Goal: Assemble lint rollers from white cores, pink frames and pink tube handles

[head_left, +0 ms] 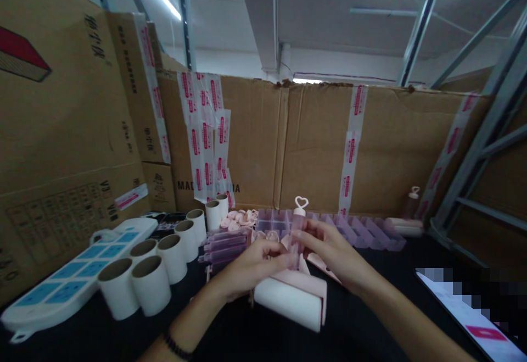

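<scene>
Just above the white roller (287, 302), a translucent pink stick (298, 222) with a heart-shaped loop (301, 202) is held nearly upright, pinched low by the fingers of the left hand (260, 263) and higher by those of the right hand (331, 244); whether its lower end is joined to the smooth, pale pink frame (300, 281) along the roller cannot be told. The step in hand is judged to be fitting or adjusting, for which steady two-handed alignment is called for. Left of the roller, hollow white cardboard cores (151, 290) are stood; behind it, see-through purple plastic compartments (370, 233) are lined up.
</scene>
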A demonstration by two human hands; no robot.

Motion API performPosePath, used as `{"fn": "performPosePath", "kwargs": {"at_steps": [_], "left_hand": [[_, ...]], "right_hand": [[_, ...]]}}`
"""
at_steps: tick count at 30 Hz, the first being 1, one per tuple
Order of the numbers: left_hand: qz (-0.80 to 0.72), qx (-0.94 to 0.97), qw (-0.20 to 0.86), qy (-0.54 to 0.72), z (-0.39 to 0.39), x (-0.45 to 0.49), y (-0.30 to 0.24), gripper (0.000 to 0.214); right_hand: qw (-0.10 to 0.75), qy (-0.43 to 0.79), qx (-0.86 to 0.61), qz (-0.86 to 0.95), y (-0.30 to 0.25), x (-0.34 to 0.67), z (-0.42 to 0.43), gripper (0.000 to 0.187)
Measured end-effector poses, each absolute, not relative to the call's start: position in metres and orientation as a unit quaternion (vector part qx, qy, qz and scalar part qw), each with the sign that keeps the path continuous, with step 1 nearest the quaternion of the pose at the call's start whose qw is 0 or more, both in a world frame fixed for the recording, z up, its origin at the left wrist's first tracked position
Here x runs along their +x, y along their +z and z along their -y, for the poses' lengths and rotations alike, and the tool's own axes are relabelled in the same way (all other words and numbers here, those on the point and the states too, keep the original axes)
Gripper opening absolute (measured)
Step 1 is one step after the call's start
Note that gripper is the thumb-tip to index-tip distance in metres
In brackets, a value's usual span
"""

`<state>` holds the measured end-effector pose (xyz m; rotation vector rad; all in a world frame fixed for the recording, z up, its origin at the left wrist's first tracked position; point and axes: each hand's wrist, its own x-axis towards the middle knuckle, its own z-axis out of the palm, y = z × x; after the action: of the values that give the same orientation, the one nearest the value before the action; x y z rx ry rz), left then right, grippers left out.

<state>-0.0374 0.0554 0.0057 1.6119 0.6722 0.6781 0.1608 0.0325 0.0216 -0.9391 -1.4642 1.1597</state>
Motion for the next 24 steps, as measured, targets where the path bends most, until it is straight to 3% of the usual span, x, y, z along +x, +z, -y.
{"fn": "performPosePath", "kwargs": {"at_steps": [8, 15, 20, 24], "left_hand": [[-0.318, 0.576, 0.625, 0.420, -0.048, -0.035, 0.016, 0.041], [-0.226, 0.473, 0.664, 0.534, -0.059, -0.036, 0.000, 0.046], [-0.224, 0.551, 0.605, 0.529, -0.054, -0.031, -0.004, 0.060], [-0.273, 0.577, 0.534, 0.555, -0.049, -0.021, -0.006, 0.051]], "right_hand": [[0.603, 0.499, -0.343, 0.520, 0.025, 0.171, -0.039, 0.033], [0.680, 0.554, -0.296, 0.378, 0.004, 0.164, -0.032, 0.029], [0.713, 0.552, -0.280, 0.329, -0.014, 0.154, -0.020, 0.025], [0.724, 0.538, -0.294, 0.316, -0.019, 0.151, -0.013, 0.027]]}}
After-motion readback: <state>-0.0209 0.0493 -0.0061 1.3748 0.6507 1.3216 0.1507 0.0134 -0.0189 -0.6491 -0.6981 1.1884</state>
